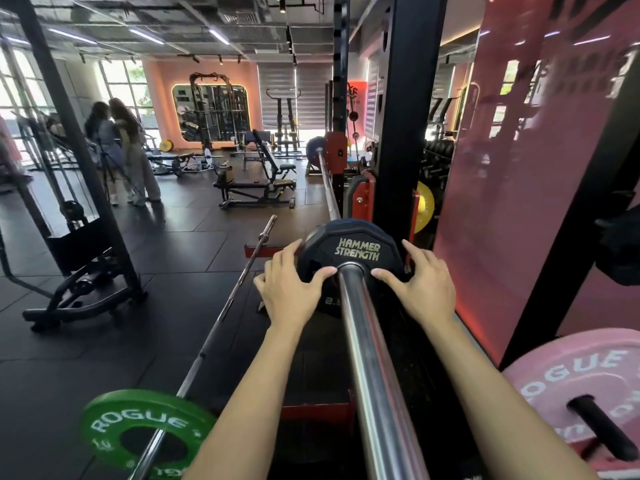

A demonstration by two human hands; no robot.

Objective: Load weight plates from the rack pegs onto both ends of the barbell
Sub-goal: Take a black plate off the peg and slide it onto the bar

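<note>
We have the black Hammer Strength plate (351, 261) threaded on the chrome sleeve of the barbell (370, 358), partway along it and near the red hook of the rack upright (408, 109). Whether it sits flush against the collar we cannot tell, since the plate hides that joint.

Our left hand (289, 289) holds the plate's left edge, fingers wrapped over the rim and thumb pressed flat on the face beside the sleeve. Our right hand (424, 284) mirrors it on the right edge, thumb likewise on the face. Both grips are spread wide across the plate and curled round its rim rather than pinched tight.

The main risk we see is our own fingers: those curled behind the rim could be caught between the plate and whatever lies beyond it if we push hard. An uneven push could also cock the plate so that it binds on the sleeve. The right hand works close to the upright and could knock it.

Outward, a pink Rogue plate (568, 379) hangs on a rack peg (601, 427) at lower right, and a second bar with a green Rogue plate (145, 431) lies by our left arm, low enough to trip over.
</note>
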